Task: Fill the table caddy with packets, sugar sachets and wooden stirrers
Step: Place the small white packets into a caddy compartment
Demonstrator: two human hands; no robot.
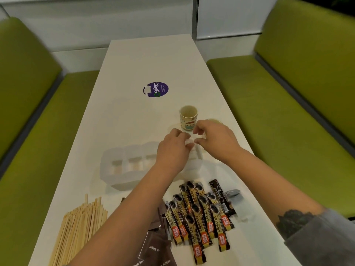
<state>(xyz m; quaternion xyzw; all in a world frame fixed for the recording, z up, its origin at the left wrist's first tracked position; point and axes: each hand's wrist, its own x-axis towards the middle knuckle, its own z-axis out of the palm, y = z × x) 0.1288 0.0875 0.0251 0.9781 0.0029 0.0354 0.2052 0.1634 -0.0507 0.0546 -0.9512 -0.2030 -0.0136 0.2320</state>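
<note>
Both hands meet over the right end of a white plastic table caddy (pixel 123 169), above its rightmost compartment. Left hand (pixel 172 148) has fingers curled round a small white item (pixel 189 141), likely a crumpled wrapper or sachet, too blurred to name; right hand (pixel 213 139) has thumb and fingertips pinched just right of that item, and whether it actually holds any of it cannot be told. Left of the grip, three caddy compartments stand open to view, each with a pale tan patch at the bottom. Just beyond the grip, a small printed paper cup (pixel 188 117) stands upright, mouth open; a second round pale rim shows past the right hand, mostly hidden. Farther beyond, a round purple ClayGo sticker (pixel 156 89) lies flat on the white table (pixel 149 60). Nearer than the grip, under and between the forearms, coffee granule stick packets (pixel 199 214) lie in a loose overlapping fan, with a tea bag tag (pixel 234 192) at their right edge. Nearer and left of those, brown sugar sachets (pixel 157 248) lie partly under the left forearm. Well to the near left of the grip, a bundle of wooden stirrers (pixel 80 227) lies flat by the table edge. Green upholstered benches (pixel 284 120) flank the table on both sides; a grey sleeve (pixel 324 239) is pushed up on the right arm
</note>
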